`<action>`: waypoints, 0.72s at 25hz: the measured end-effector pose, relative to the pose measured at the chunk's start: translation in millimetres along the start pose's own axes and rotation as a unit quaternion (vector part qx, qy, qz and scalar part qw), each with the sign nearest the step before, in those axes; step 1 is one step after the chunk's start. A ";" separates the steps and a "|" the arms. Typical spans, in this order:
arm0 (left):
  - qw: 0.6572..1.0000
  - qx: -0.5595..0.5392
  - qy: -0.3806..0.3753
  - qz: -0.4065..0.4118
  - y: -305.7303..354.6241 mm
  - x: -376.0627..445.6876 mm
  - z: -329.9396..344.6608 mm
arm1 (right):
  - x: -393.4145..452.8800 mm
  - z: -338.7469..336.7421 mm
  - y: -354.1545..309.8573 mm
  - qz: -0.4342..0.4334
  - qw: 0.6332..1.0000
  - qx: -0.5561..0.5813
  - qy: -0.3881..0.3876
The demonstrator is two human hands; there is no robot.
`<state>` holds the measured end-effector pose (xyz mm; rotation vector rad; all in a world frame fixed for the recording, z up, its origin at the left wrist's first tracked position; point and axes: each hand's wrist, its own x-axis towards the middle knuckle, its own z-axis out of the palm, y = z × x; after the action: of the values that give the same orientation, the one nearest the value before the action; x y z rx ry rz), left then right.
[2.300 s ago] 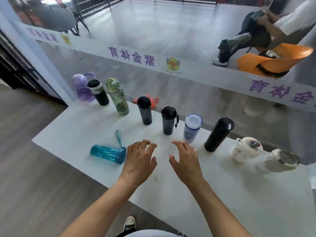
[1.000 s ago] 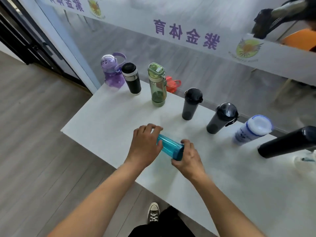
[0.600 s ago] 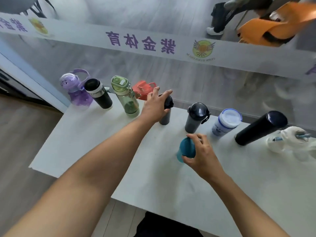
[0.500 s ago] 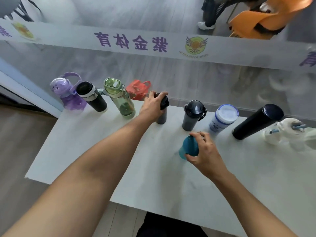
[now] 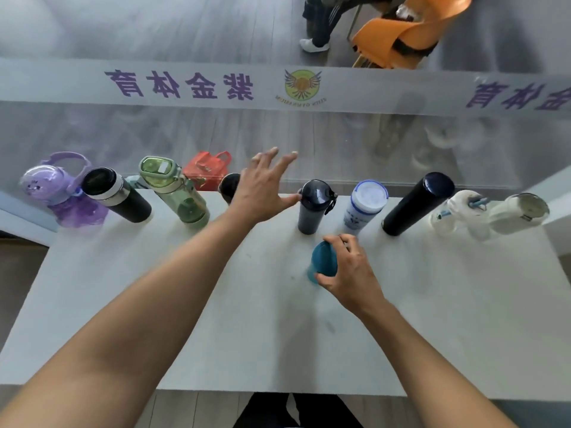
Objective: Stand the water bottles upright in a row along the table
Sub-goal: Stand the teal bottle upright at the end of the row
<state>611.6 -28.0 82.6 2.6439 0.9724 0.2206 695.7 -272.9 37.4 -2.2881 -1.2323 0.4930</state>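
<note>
A teal bottle [image 5: 323, 261] stands upright on the white table [image 5: 191, 319], in front of the row, with my right hand [image 5: 349, 273] wrapped around it. My left hand [image 5: 262, 186] hovers open, fingers spread, over the back row between a black bottle [image 5: 228, 187], which it partly hides, and a dark grey bottle [image 5: 312, 206]. Along the far edge also stand a purple bottle [image 5: 58, 196], a black-and-steel flask [image 5: 116, 196], a green bottle [image 5: 173, 189], a white bottle with a blue rim [image 5: 364, 206] and a tall black flask [image 5: 417, 203].
Two white cups [image 5: 457, 211] [image 5: 519, 213] stand at the row's right end. A red bottle [image 5: 205, 171] sits behind the row against the glass wall. A person sits on an orange chair [image 5: 408, 29] beyond the glass. The table's near edge is just before my body.
My left hand has let go of the black bottle and lifted with fingers spread. My right hand stays on the upright teal bottle, which lay on its side a second ago.
</note>
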 end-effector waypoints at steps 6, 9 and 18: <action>0.988 -0.069 -0.124 0.060 62.6 16.3 41.7 | -17.6 -8.0 15.8 0.055 0.998 -0.017 0.037; 0.992 -0.078 -0.089 0.052 42.5 15.5 38.8 | -23.1 -12.2 22.1 0.077 0.996 -0.013 0.048; 0.989 -0.045 -0.068 0.126 90.8 29.9 30.4 | -36.3 -35.5 42.2 0.116 0.989 -0.009 0.090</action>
<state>696.6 -81.2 86.2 2.6540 0.5713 0.1341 723.5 -332.4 44.9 -2.4458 -0.8932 0.3471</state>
